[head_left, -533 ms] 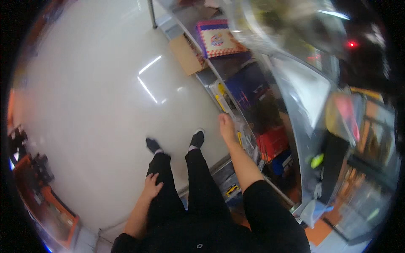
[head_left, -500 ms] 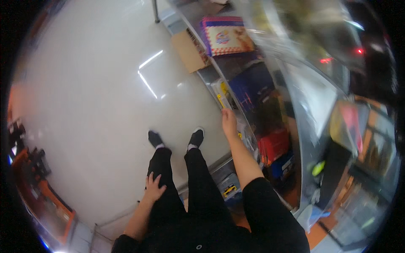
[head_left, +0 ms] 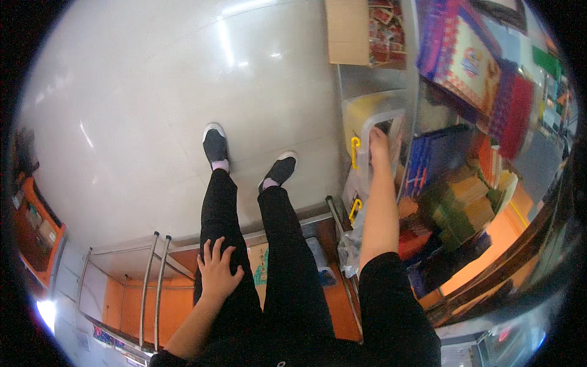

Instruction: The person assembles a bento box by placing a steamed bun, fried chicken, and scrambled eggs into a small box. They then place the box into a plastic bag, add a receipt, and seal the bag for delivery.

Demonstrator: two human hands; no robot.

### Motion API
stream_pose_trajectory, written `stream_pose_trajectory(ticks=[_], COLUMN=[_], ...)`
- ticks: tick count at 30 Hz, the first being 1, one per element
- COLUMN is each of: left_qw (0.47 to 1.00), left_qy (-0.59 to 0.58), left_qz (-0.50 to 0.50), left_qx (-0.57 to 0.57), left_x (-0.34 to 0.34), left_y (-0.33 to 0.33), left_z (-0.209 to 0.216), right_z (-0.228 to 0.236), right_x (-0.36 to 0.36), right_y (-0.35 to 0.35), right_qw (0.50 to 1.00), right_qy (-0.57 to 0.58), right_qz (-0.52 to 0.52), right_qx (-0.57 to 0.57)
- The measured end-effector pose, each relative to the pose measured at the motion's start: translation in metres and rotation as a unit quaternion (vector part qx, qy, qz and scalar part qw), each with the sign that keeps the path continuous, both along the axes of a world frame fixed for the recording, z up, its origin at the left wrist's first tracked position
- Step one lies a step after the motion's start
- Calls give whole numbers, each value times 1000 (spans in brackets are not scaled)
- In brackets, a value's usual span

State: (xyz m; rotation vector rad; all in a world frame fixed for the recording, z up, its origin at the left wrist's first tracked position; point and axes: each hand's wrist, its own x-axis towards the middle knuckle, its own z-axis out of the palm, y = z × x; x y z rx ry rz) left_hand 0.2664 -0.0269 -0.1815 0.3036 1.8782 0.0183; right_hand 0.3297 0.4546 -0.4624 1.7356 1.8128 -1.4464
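Observation:
My right hand (head_left: 379, 144) reaches out to the low shelf on my right, and its fingers curl over the rim of a clear plastic box (head_left: 367, 116) with yellow latches (head_left: 354, 153). My left hand (head_left: 217, 270) lies flat on my left thigh with its fingers spread and holds nothing. Both of my legs in black trousers stretch forward, ending in black shoes (head_left: 215, 144) on the pale glossy floor (head_left: 153, 104).
An open cardboard box (head_left: 345, 30) of packets stands beyond the clear box. The shelving on the right holds colourful flat boxes (head_left: 465, 58), a blue crate (head_left: 437, 160) and brown cartons (head_left: 468, 205). Metal rails (head_left: 153, 275) run at lower left, near an orange rack (head_left: 33, 226).
The view has swung down and closer to the shelf. My right hand has settled on the rim of the clear box. My left hand stays on my thigh.

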Motion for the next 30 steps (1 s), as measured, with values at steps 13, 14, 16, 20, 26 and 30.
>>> stream_pose_trajectory(ticks=[13, 14, 16, 20, 26, 30], left_qw=[999, 998, 998, 998, 998, 998], left_qy=[21, 16, 22, 20, 17, 13], left_qz=[14, 20, 21, 18, 18, 17], left_qx=[48, 54, 60, 60, 60, 55], left_x=[-50, -53, -58, -65, -67, -64], left_y=[-7, -6, -6, -9, -16, -19], left_z=[-11, -11, -9, -7, -10, -9], right_z=[-40, -31, -22, -54, -105, -81], right_x=[-94, -98, -101, -84, -45, -22], right_y=[13, 11, 11, 31, 66, 48], right_qw=[680, 663, 649, 638, 623, 781], right_qy=[-266, -260, -240, -231, -300, -169], right_qz=[666, 683, 700, 708, 713, 538], right_qx=[154, 164, 173, 197, 118, 268])
